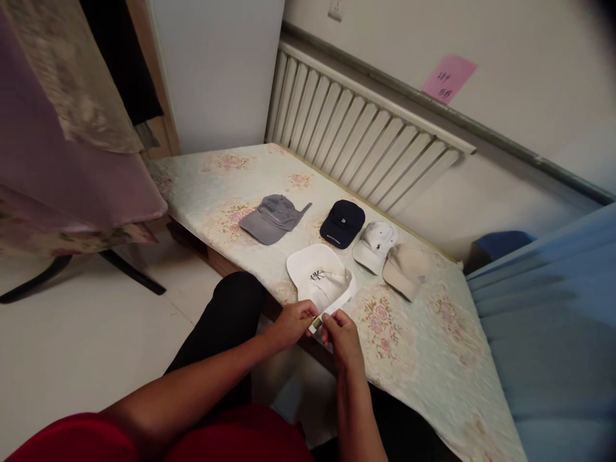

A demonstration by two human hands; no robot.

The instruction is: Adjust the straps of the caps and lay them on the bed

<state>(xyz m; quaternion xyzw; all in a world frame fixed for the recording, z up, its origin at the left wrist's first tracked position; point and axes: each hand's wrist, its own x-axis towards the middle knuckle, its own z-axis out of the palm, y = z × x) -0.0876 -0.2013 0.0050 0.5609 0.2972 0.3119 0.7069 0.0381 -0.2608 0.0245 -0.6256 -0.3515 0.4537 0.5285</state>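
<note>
A white cap (317, 276) with a dark logo lies at the near edge of a flowered bed cover (423, 359). My left hand (291, 324) and my right hand (342, 335) both pinch the cap's back strap, where a small brass buckle (317, 322) shows between the fingers. Beyond it lie a grey cap (273, 219), a navy cap (342, 222), a white cap with a small dark emblem (374, 246) and a beige cap (407, 269), all untouched.
A white radiator (366, 138) runs along the wall behind the bed, with a pink note (448, 78) above it. Blue fabric (553, 321) covers the right side. A draped stand (62, 160) is on the left over a pale floor.
</note>
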